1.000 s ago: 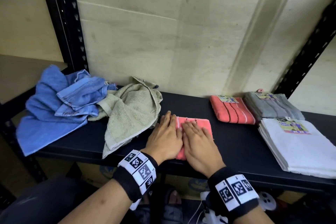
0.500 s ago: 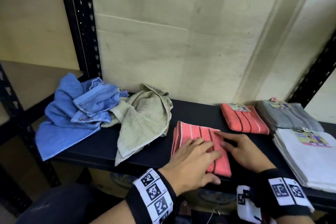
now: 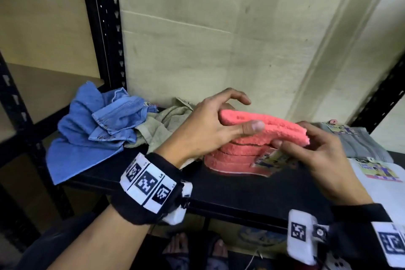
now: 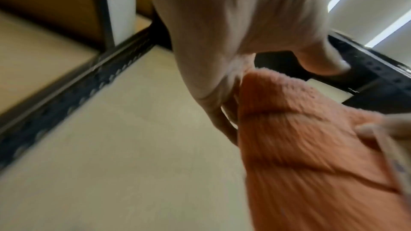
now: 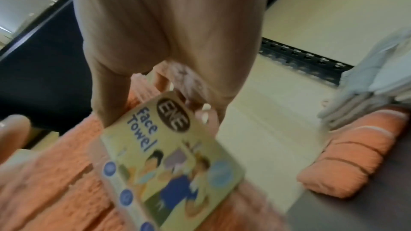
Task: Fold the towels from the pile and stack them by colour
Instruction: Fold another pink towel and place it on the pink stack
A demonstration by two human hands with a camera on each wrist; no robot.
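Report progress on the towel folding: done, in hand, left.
Done: a folded grey towel and a white stack lie at the right of the shelf.
In hand: the left hand and right hand hold a folded pink towel just above the pink stack.
Left: crumpled blue towels and a beige towel.

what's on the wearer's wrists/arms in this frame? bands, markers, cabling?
Both forearms are bare, with no sleeves or gloves. The left hand has a black wristband at its wrist, carrying a white strip of square black-and-white fiducial tags. A white block sits on the band's underside. The right hand has a matching black band with similar tags and a white tagged camera module. Thin wires trail below.
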